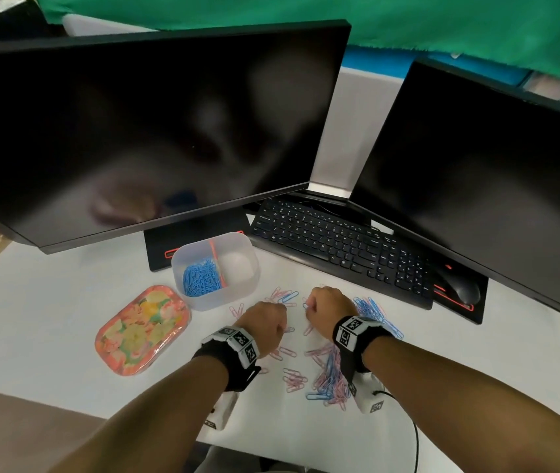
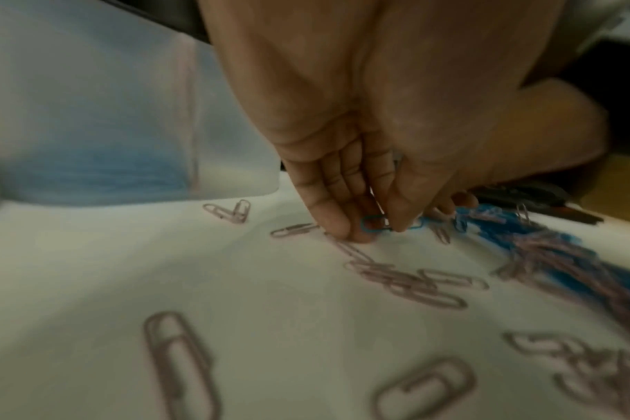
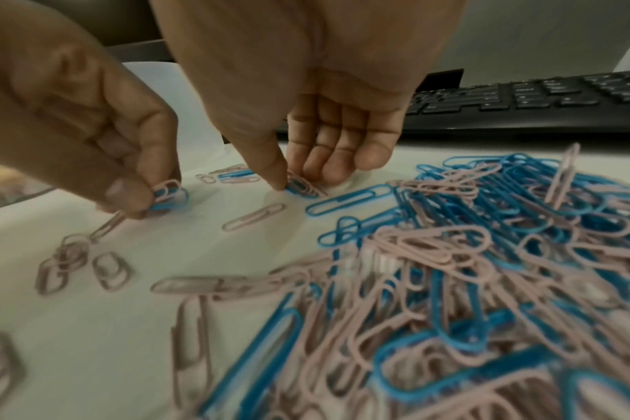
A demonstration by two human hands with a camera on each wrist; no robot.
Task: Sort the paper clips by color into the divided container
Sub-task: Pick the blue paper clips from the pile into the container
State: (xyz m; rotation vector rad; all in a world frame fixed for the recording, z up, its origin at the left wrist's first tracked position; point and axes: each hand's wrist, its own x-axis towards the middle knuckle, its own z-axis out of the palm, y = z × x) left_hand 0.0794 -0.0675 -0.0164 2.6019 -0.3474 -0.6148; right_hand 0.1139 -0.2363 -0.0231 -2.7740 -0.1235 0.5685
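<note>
The translucent divided container [image 1: 237, 295] stands behind my hands; blue paper clips [image 1: 202, 278] fill its left compartment, and the right one looks white inside. My left hand [image 1: 266, 324] [image 2: 378, 224] pinches a small bunch of clips [image 3: 168, 193], blue and pink together, just above the table. Beside it, my right hand [image 1: 319, 307] [image 3: 295, 182] pinches a few clips [image 3: 304, 189] lying on the table between thumb and fingers. A mixed pile of pink and blue clips [image 1: 331, 377] [image 3: 468, 255] lies to the right of and below the hands.
A floral pink lid [image 1: 142, 331] lies left of the container. A black keyboard [image 1: 333, 244] and mouse [image 1: 464, 288] sit behind the clips, under two dark monitors [image 1: 156, 131]. Loose pink clips [image 2: 407, 281] are scattered across the white table [image 1: 50, 319].
</note>
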